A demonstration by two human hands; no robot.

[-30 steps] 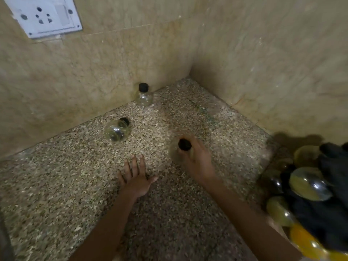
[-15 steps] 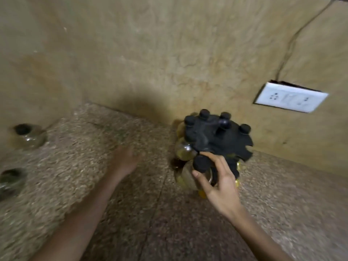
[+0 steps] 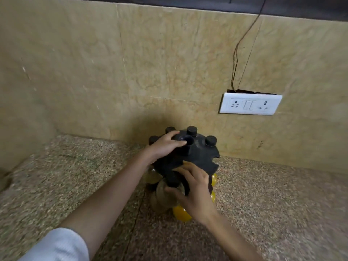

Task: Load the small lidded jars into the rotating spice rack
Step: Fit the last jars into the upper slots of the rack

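The black rotating spice rack (image 3: 204, 158) stands on the speckled counter near the back wall, with several black-lidded jars hanging from its slotted top disc. My left hand (image 3: 164, 146) rests on top of the disc, fingers against the centre knob. My right hand (image 3: 195, 193) grips a clear black-lidded jar (image 3: 165, 191) at the rack's front edge, its lid at a slot. Yellow-filled jars (image 3: 181, 213) hang lower down, partly hidden by my right hand.
A tiled wall rises right behind the rack. A white socket plate (image 3: 250, 104) with a thin wire above it is on the wall to the right. The speckled counter (image 3: 273, 213) spreads out left and right of the rack.
The view has swung right from the corner to the rack. My right hand carried the jar to the rack's front edge. My left hand rose from the counter onto the rack top.
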